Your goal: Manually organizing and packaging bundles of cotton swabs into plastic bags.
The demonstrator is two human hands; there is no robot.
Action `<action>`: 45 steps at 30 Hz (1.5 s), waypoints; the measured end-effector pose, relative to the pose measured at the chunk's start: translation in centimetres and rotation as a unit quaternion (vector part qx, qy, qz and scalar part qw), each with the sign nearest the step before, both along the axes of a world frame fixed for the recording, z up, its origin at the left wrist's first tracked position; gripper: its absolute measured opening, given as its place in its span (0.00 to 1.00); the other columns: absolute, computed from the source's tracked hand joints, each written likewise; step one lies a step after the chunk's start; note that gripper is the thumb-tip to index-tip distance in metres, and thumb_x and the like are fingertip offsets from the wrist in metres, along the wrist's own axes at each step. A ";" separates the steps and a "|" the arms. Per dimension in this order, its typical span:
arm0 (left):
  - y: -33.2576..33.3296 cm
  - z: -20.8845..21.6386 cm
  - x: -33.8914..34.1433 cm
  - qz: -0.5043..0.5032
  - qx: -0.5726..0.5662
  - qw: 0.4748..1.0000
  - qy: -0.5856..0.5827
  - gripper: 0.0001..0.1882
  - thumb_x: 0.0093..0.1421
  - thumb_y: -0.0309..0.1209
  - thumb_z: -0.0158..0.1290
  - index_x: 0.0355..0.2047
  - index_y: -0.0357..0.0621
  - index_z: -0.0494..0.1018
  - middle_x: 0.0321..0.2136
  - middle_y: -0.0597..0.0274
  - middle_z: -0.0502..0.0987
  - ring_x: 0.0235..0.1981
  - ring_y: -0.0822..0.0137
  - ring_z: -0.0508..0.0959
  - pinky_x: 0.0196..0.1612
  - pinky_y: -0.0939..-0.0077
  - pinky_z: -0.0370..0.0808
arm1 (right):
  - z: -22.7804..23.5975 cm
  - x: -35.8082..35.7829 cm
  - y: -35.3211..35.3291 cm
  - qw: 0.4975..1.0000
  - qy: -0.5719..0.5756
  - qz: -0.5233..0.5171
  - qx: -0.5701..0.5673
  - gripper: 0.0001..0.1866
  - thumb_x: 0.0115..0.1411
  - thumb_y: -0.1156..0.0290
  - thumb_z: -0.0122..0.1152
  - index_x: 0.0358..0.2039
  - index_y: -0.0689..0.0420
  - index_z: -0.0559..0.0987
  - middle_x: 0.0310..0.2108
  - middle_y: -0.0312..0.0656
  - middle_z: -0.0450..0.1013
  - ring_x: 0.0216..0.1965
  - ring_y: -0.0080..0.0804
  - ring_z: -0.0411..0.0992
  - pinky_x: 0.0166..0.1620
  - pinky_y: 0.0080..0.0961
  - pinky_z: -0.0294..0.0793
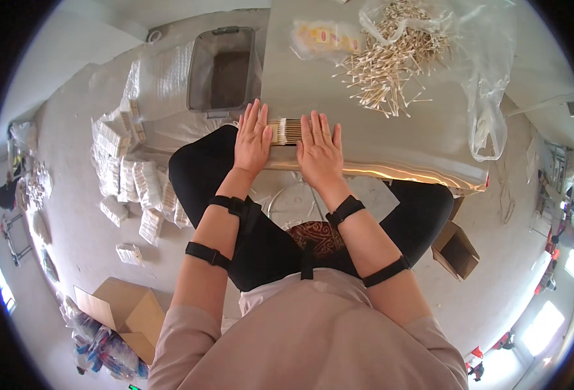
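A flat row of cotton swabs (285, 132) with wooden sticks lies side by side at the table's near edge. My left hand (252, 142) rests flat at the row's left end, fingers stretched forward. At the right end, my right hand (320, 148) lies flat too, its fingers straight and slightly apart. Both palms face down, and the ends of the row are partly hidden beneath or beside them. Farther off to the right spreads a loose heap of cotton swabs (394, 62), spilling from a clear plastic bag (485, 97).
Printed clear packets (326, 38) lie left of the heap on the grey table (313, 78). A grey plastic bin (222, 70) stands left of the table. Bundled white packs (131, 175) are piled on the floor, with an open cardboard box (125, 311) behind and another box (456, 250) at right.
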State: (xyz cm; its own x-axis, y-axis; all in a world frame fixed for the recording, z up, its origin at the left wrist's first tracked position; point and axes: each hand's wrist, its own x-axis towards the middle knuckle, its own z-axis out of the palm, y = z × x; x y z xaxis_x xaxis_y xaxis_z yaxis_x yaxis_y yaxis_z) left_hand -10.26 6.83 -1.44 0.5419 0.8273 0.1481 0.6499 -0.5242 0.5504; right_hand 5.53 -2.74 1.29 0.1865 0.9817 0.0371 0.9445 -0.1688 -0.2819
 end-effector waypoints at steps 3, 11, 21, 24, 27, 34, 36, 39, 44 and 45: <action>0.0 -0.1 -0.2 0.001 0.003 1.000 0.002 0.26 0.70 0.40 0.33 0.65 0.45 0.54 0.67 0.53 0.52 0.67 0.53 0.51 0.68 0.58 0.48 | 0.1 -0.6 0.3 1.000 -0.005 -0.006 -0.009 0.29 0.65 0.60 0.45 0.65 0.54 0.59 0.68 0.44 0.51 0.69 0.38 0.47 0.69 0.49 0.38; 0.2 0.1 0.1 0.005 0.034 0.999 0.023 0.26 0.68 0.39 0.38 0.65 0.45 0.56 0.66 0.53 0.54 0.67 0.53 0.54 0.67 0.58 0.50 | 0.2 -2.3 1.0 1.000 0.008 -0.013 -0.003 0.29 0.65 0.61 0.45 0.65 0.55 0.58 0.68 0.45 0.51 0.69 0.40 0.47 0.69 0.49 0.38; -0.2 1.8 0.2 0.021 0.041 0.995 0.091 0.26 0.68 0.39 0.40 0.63 0.42 0.58 0.65 0.50 0.54 0.66 0.53 0.55 0.67 0.59 0.52 | 0.5 0.9 -0.1 0.997 0.060 0.043 0.028 0.36 0.62 0.54 0.50 0.64 0.62 0.57 0.67 0.51 0.51 0.69 0.44 0.46 0.69 0.44 0.41; -0.1 2.4 0.2 0.030 -0.024 0.999 -0.013 0.26 0.68 0.38 0.40 0.63 0.41 0.58 0.66 0.49 0.54 0.66 0.53 0.55 0.67 0.63 0.52 | 0.7 1.8 0.0 0.997 0.020 0.072 0.008 0.38 0.61 0.52 0.50 0.64 0.63 0.56 0.66 0.52 0.52 0.69 0.44 0.46 0.69 0.44 0.40; -0.1 2.4 -0.1 0.048 -0.130 0.977 -0.164 0.26 0.69 0.39 0.37 0.64 0.41 0.56 0.66 0.51 0.53 0.67 0.54 0.54 0.67 0.65 0.51 | 1.2 2.0 0.4 0.996 -0.009 0.085 -0.014 0.39 0.62 0.51 0.50 0.64 0.65 0.55 0.67 0.52 0.51 0.69 0.43 0.46 0.69 0.44 0.39; 0.1 1.8 0.1 0.103 -0.352 0.765 -0.530 0.30 0.72 0.46 0.24 0.66 0.38 0.49 0.68 0.59 0.50 0.68 0.62 0.51 0.69 0.68 0.46 | 1.9 0.9 0.8 0.996 -0.025 0.075 -0.046 0.40 0.62 0.49 0.49 0.64 0.68 0.55 0.67 0.52 0.49 0.70 0.42 0.44 0.69 0.48 0.37; 0.1 1.9 0.2 0.111 -0.363 0.751 -0.541 0.31 0.72 0.46 0.23 0.66 0.38 0.50 0.67 0.58 0.51 0.68 0.61 0.51 0.69 0.67 0.45 | 1.9 0.7 0.9 0.996 -0.022 0.072 -0.048 0.41 0.62 0.48 0.49 0.64 0.68 0.55 0.67 0.52 0.49 0.70 0.43 0.44 0.69 0.49 0.37; 0.4 2.1 0.2 0.132 -0.391 0.706 -0.575 0.31 0.72 0.48 0.22 0.65 0.37 0.51 0.67 0.56 0.52 0.68 0.60 0.52 0.69 0.67 0.45 | 1.8 0.7 1.0 0.995 -0.026 0.071 -0.057 0.41 0.61 0.48 0.49 0.64 0.68 0.55 0.67 0.53 0.49 0.70 0.44 0.44 0.69 0.49 0.36; 0.6 2.6 0.1 0.150 -0.423 0.643 -0.621 0.34 0.71 0.51 0.22 0.64 0.35 0.52 0.66 0.51 0.54 0.67 0.58 0.53 0.69 0.66 0.45 | 1.4 0.3 1.2 0.995 -0.020 0.074 -0.061 0.42 0.61 0.48 0.49 0.64 0.69 0.54 0.67 0.54 0.48 0.70 0.44 0.43 0.69 0.50 0.36; 0.5 2.7 0.1 0.146 -0.421 0.641 -0.624 0.35 0.70 0.51 0.22 0.64 0.35 0.52 0.65 0.50 0.54 0.67 0.58 0.53 0.69 0.66 0.45 | 1.3 0.1 1.2 0.995 -0.021 0.074 -0.061 0.42 0.61 0.48 0.49 0.64 0.69 0.54 0.67 0.54 0.48 0.70 0.44 0.42 0.69 0.50 0.36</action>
State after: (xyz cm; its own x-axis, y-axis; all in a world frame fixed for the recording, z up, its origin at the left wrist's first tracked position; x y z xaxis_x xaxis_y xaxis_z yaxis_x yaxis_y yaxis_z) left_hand -10.14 7.38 1.26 0.2396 0.9380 -0.2505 -0.5704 0.3448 0.7455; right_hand 5.61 -1.49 2.63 0.0413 0.9960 -0.0790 0.9720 -0.0583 -0.2275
